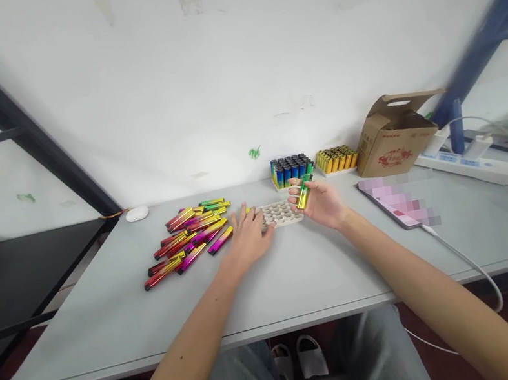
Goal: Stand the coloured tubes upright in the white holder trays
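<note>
A green-and-yellow metallic tube (pixel 303 195) is held upright, slightly tilted, in my right hand (pixel 322 203), above the right end of a pale tray with rows of round hollows (pixel 280 213). Over the tray's left end lies my left hand (pixel 249 233), palm down with its fingers spread; a bit of yellow shows by its fingertips, and what lies under them is hidden. Left of it, a loose pile of shiny red, yellow, purple and green tubes (pixel 193 235) is spread on the table.
Behind the tray stand a block of blue-green tubes (pixel 286 172) and a block of yellow tubes (pixel 337 160). An open cardboard box (pixel 388 146), a power strip (pixel 469 166) and a tablet with a cable (pixel 391 202) are to the right. A white case (pixel 137 214) lies at the back left.
</note>
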The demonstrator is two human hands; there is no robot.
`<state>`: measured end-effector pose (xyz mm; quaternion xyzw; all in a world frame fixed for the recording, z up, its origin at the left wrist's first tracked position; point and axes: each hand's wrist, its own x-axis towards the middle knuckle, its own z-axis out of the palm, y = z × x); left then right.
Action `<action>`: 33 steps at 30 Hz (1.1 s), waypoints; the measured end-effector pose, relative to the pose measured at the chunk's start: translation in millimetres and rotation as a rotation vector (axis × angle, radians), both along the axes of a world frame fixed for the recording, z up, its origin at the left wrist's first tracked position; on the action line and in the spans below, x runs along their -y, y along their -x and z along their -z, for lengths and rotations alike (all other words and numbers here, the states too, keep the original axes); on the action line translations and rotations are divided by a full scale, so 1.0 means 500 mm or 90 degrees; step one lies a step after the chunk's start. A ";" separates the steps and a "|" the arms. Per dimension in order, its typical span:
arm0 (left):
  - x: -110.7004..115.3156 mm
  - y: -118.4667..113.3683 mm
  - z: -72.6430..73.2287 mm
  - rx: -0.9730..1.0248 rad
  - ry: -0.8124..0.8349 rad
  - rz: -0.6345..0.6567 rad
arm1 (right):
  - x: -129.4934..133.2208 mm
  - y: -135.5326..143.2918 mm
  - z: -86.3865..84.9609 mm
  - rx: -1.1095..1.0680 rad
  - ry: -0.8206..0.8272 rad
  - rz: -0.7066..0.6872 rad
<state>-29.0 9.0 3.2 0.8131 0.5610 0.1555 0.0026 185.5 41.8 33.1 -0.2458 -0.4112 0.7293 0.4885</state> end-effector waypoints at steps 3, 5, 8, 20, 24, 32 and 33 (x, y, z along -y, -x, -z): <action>0.002 -0.005 0.002 0.018 0.000 0.040 | 0.001 0.006 0.002 0.042 -0.027 0.036; 0.001 -0.005 0.003 0.030 -0.005 0.083 | -0.001 0.011 0.006 0.077 -0.055 0.089; -0.001 -0.003 0.006 0.040 -0.007 0.111 | -0.006 0.018 0.016 0.163 -0.113 0.198; 0.005 0.000 0.010 -0.009 0.034 0.093 | -0.026 0.013 0.042 0.404 -0.322 0.270; 0.005 -0.004 0.010 -0.001 0.034 0.096 | -0.025 0.019 0.051 0.467 -0.358 0.225; 0.001 -0.006 0.012 0.023 0.046 0.078 | -0.012 0.025 0.048 0.642 -0.487 0.249; 0.000 -0.007 0.014 0.024 0.045 0.078 | -0.012 0.027 0.048 0.653 -0.496 0.245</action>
